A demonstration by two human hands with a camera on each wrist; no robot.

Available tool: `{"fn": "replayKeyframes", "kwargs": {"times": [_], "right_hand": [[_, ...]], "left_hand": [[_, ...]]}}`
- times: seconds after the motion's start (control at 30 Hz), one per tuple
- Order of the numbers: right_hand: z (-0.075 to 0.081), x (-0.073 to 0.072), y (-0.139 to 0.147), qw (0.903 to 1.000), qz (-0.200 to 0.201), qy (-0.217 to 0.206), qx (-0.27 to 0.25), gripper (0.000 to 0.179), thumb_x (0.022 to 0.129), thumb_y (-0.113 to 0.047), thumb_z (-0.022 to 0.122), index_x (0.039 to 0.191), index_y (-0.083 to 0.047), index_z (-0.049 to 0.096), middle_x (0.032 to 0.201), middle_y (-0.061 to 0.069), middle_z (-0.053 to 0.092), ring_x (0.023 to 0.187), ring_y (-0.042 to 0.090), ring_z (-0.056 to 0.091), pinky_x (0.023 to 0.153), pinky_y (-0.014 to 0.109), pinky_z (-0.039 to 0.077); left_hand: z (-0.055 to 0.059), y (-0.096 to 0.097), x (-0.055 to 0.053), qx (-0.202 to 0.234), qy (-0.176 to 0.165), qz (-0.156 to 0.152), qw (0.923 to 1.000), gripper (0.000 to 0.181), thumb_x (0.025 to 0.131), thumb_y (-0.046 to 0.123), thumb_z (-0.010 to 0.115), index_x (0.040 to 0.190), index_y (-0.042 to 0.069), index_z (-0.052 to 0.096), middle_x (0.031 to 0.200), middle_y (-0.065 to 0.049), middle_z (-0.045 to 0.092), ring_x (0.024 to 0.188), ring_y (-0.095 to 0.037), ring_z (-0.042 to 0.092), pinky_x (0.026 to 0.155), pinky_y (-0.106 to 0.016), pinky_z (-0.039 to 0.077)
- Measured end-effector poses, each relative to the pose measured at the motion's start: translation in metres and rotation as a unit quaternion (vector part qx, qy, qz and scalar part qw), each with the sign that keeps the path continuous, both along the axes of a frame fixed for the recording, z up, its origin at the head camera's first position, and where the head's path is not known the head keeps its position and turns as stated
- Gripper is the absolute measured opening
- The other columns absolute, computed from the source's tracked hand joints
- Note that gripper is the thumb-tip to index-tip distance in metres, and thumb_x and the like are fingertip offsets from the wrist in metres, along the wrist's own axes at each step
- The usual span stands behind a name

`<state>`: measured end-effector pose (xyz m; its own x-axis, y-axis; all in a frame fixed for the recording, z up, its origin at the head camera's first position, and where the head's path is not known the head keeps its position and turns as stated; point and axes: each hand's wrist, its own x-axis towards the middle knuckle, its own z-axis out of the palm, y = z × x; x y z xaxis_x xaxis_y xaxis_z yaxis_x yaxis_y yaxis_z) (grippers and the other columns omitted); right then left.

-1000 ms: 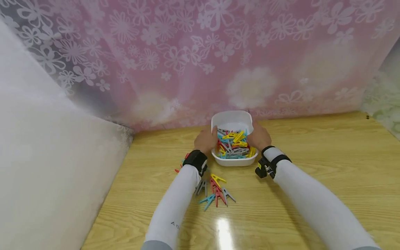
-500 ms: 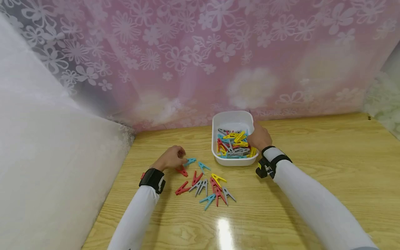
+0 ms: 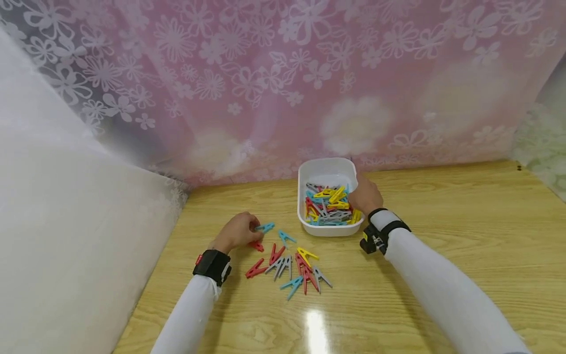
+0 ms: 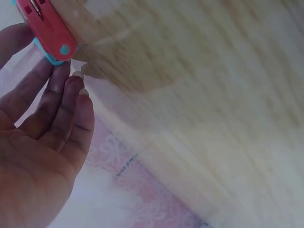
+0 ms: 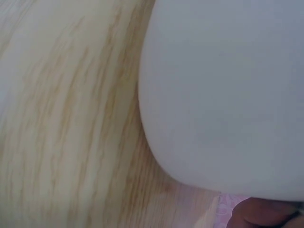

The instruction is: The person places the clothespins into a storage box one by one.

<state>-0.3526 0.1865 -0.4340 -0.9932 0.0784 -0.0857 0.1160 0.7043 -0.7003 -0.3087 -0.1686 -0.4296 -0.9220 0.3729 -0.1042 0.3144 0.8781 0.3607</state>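
Note:
On the wooden table stands a white plastic box (image 3: 302,196) holding many clothespins (image 3: 336,194) in yellow, grey, red and blue. My right hand (image 3: 366,194) grips the box's right rim; the right wrist view shows mostly the box's outer wall (image 5: 213,104). Left of the box, my left hand (image 3: 239,231) pinches at a light-blue clothespin (image 3: 267,227) with thumb and fingertips. A red clothespin (image 3: 257,246) lies just under the thumb. In the left wrist view this red clothespin (image 4: 50,28) overlaps the blue one, partly hiding the contact.
Several loose clothespins lie in front of the box, among them a yellow one (image 3: 306,255), a light-blue one (image 3: 292,286) and a red one (image 3: 256,268). A pink floral curtain (image 3: 265,123) hangs along the table's back edge, with a pale cloth (image 3: 66,221) at the left.
My left hand has left the box's left side and moved left and nearer, down to the loose clothespins. The right hand stays on the box rim.

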Motion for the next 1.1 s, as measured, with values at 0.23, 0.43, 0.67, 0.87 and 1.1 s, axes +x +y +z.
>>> {"fn": "replayKeyframes", "kwargs": {"times": [0.23, 0.43, 0.67, 0.87, 1.1], "right_hand": [[-0.003, -0.001, -0.003, 0.9998, 0.002, 0.008, -0.016, 0.062, 0.085, -0.003, 0.059, 0.141, 0.003, 0.035, 0.126, 0.028, 0.052, 0.106, 0.042, 0.055, 0.087, 0.056, 0.046], [-0.006, -0.002, -0.003, 0.9997, -0.001, -0.006, -0.024, 0.062, 0.085, -0.003, 0.059, 0.142, 0.002, 0.034, 0.127, 0.028, 0.051, 0.106, 0.043, 0.055, 0.088, 0.056, 0.045], [-0.007, -0.003, -0.006, 0.9998, 0.004, 0.0, -0.021, 0.062, 0.085, -0.002, 0.061, 0.142, 0.001, 0.035, 0.126, 0.027, 0.053, 0.106, 0.042, 0.055, 0.087, 0.057, 0.045], [-0.006, 0.0, -0.01, 0.9997, 0.01, 0.004, -0.02, 0.062, 0.085, -0.002, 0.061, 0.141, 0.002, 0.037, 0.125, 0.026, 0.054, 0.104, 0.041, 0.056, 0.087, 0.055, 0.046], [-0.004, -0.002, 0.001, 0.9997, -0.001, 0.001, -0.023, 0.064, 0.085, -0.003, 0.061, 0.143, 0.003, 0.033, 0.125, 0.029, 0.053, 0.103, 0.043, 0.057, 0.085, 0.055, 0.047]], "left_hand": [[0.008, 0.004, -0.002, -0.005, 0.008, 0.048, 0.9988, 0.023, 0.084, 0.032, 0.072, 0.097, 0.013, 0.07, 0.088, 0.002, 0.063, 0.076, -0.014, 0.057, 0.071, -0.035, 0.048], [0.04, 0.03, -0.013, 0.071, 0.051, 0.053, 0.9948, 0.031, 0.087, 0.035, 0.069, 0.106, 0.01, 0.069, 0.093, -0.003, 0.063, 0.08, -0.019, 0.058, 0.069, -0.038, 0.047], [0.055, 0.095, -0.032, 0.097, 0.093, -0.021, 0.9907, 0.031, 0.088, 0.035, 0.068, 0.105, 0.009, 0.07, 0.097, -0.005, 0.066, 0.083, -0.018, 0.058, 0.07, -0.034, 0.047], [0.049, 0.121, -0.037, 0.052, 0.101, -0.042, 0.9927, 0.048, 0.091, 0.039, 0.064, 0.125, 0.006, 0.06, 0.115, -0.011, 0.063, 0.102, -0.024, 0.059, 0.086, -0.036, 0.047], [0.043, 0.104, -0.04, 0.1, 0.117, -0.004, 0.9881, 0.027, 0.095, 0.025, 0.059, 0.116, 0.007, 0.062, 0.105, -0.007, 0.062, 0.095, -0.021, 0.058, 0.078, -0.035, 0.048]]}}
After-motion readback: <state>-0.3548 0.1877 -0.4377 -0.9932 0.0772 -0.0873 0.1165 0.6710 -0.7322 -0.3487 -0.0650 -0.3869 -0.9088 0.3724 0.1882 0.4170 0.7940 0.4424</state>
